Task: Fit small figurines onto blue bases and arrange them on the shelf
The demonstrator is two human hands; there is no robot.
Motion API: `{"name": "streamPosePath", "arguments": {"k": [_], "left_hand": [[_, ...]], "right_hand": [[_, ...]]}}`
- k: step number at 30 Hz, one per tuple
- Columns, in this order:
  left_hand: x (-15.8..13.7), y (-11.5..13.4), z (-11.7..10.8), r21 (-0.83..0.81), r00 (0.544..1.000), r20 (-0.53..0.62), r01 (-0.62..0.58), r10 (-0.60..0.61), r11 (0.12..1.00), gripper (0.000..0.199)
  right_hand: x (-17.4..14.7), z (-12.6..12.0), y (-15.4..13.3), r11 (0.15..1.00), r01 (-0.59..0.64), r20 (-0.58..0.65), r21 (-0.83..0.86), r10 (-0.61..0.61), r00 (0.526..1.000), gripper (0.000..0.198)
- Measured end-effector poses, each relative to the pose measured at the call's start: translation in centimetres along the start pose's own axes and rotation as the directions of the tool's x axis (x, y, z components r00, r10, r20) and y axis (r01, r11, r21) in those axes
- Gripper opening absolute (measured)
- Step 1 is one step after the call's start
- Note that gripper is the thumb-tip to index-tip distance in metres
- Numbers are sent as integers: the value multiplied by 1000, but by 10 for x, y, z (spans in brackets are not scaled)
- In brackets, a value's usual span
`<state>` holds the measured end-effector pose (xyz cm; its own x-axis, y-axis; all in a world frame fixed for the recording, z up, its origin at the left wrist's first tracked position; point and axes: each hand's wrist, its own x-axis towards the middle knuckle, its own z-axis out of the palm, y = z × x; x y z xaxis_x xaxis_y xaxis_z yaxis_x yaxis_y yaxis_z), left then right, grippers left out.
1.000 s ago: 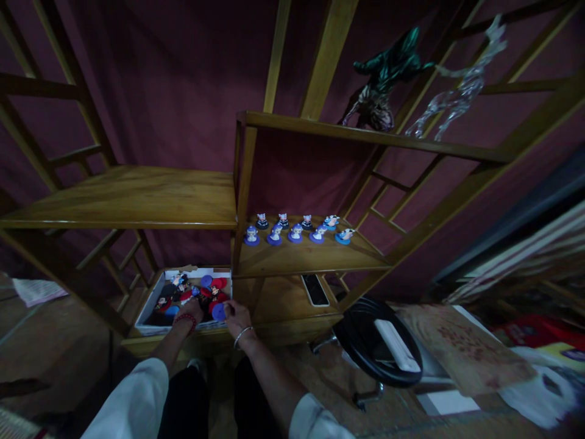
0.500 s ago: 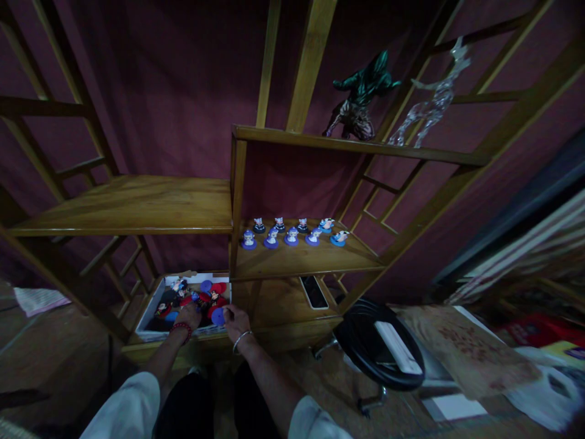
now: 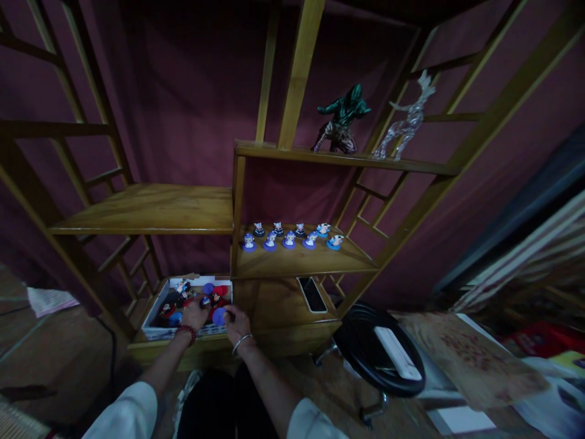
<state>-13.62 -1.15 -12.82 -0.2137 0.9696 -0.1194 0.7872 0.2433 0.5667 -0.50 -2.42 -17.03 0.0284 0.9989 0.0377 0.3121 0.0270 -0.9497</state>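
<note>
A white box (image 3: 153, 314) on the low left shelf holds a jumble of small cartoon figurines and round bases in red, black, blue and purple. My left hand (image 3: 194, 315), with a red bead bracelet, reaches over the box's front side. Its fingers are closed at a small blue-and-white figurine (image 3: 205, 301), their tips partly hidden. At the box's right front corner, my right hand (image 3: 237, 324), wearing a silver bangle, pinches the edge of a purple round base (image 3: 219, 316). Whether base and figurine are joined I cannot tell.
Several small figurines (image 3: 289, 239) stand in two rows on the middle shelf (image 3: 301, 263). A phone (image 3: 312, 295) lies below them. Above stand a green hooded statue (image 3: 340, 119) and a clear deer (image 3: 406, 122). A black stool (image 3: 381, 353) is at the right.
The view has shifted slightly. My left hand and the blue-and-white figurine have moved a little right, towards the purple base. My right hand still pinches the base.
</note>
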Motion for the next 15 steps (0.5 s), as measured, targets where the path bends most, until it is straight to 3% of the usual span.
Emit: {"name": "streamPosePath", "arguments": {"k": [5,15], "left_hand": [[-17,11,-1,-63,1000,-5,28,-29,998,29],[-40,25,0,-211,994,-21,104,-111,972,27]], "right_hand": [[-10,-7,-14,998,34,22,-43,-33,999,26],[-28,-18,-32,998,24,-9,59,-23,1000,22]]}}
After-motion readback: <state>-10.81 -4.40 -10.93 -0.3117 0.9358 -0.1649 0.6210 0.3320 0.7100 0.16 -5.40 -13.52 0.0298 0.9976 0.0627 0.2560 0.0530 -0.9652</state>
